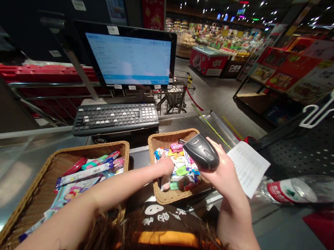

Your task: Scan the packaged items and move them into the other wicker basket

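My right hand (223, 169) is wrapped round a black handheld barcode scanner (201, 152), held over the right side of a small wicker basket (162, 198). Small colourful packets (181, 170) fill this basket. My left hand (166, 166) reaches down among them with its fingers curled; what they grip, if anything, is hidden. Below that hand is a pale pinkish item (165, 183), too blurred to name. To the left stands a larger wicker basket (42, 175) with more packets (86, 172) in it, partly covered by my left forearm.
Behind the baskets are a black keyboard (116, 115) and a lit monitor (128, 59). At right lie a printed paper sheet (248, 167) and a clear bottle with a red and white label (292, 190). A white hanger (322, 107) hangs on a perforated panel.
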Motion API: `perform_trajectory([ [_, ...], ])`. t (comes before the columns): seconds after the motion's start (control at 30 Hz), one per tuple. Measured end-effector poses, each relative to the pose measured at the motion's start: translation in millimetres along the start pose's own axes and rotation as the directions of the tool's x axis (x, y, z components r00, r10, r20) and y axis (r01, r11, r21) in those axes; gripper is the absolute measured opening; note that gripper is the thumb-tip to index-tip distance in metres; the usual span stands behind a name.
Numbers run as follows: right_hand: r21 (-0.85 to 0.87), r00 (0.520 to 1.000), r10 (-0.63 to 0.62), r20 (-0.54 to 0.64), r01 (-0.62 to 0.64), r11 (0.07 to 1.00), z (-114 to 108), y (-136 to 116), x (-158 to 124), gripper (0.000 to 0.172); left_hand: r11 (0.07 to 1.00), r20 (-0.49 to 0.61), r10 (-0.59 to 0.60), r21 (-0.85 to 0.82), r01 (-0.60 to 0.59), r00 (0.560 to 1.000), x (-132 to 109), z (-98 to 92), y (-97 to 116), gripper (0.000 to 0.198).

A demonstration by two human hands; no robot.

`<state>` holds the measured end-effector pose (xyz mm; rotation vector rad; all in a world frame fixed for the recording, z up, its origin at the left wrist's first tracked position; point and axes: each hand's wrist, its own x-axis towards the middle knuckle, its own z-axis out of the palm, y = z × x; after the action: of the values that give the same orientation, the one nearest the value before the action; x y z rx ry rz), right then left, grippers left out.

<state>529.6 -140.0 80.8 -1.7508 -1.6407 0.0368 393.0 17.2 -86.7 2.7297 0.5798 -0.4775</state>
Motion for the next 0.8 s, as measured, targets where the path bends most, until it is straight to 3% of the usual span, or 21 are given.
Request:
perform_trajectory([
  [0.1,-0.002,1.0,-0.008,-0.004,0.008,1.0,0,0,-1,0.055,0.996,0.074,-0.071,0.059,0.067,0.995,-2,-6.7,6,0.053],
  [0.27,-0.008,1.0,0.001,-0.002,-0.001,1.0,-2,0,-3,0.056,0.992,0.072,-0.093,0.091,0.087,0.993,-10,-23.7,13,0.028],
  [0.4,-0.002,1.0,0.004,-0.018,-0.004,1.0,-2,0,-4,0.053,0.994,-0.048,-0.068,0.081,0.072,0.997,-23,-46.4,12,0.034],
  [0.47,-0.005,1.0,0.006,-0.023,-0.006,1.0,-2,0,-5,0.053,0.998,-0.158,-0.009,0.062,0.019,0.987,-33,-60.5,9,0.028],
  [0.63,-0.007,0.999,0.002,-0.034,-0.002,1.0,-2,-3,-6,0.055,0.986,-0.462,0.162,0.04,-0.162,0.872,-54,-88.6,-10,0.007],
  [0.7,0.003,0.999,0.004,-0.039,-0.004,1.0,-1,-5,-5,0.053,0.987,-0.488,0.149,0.017,-0.162,0.86,-53,-89.9,-20,0.006],
  [0.8,0.019,0.999,-0.002,-0.037,0.003,1.0,1,-8,-4,0.054,0.999,-0.432,0.028,-0.008,-0.035,0.901,-41,-78.4,-30,0.006],
])
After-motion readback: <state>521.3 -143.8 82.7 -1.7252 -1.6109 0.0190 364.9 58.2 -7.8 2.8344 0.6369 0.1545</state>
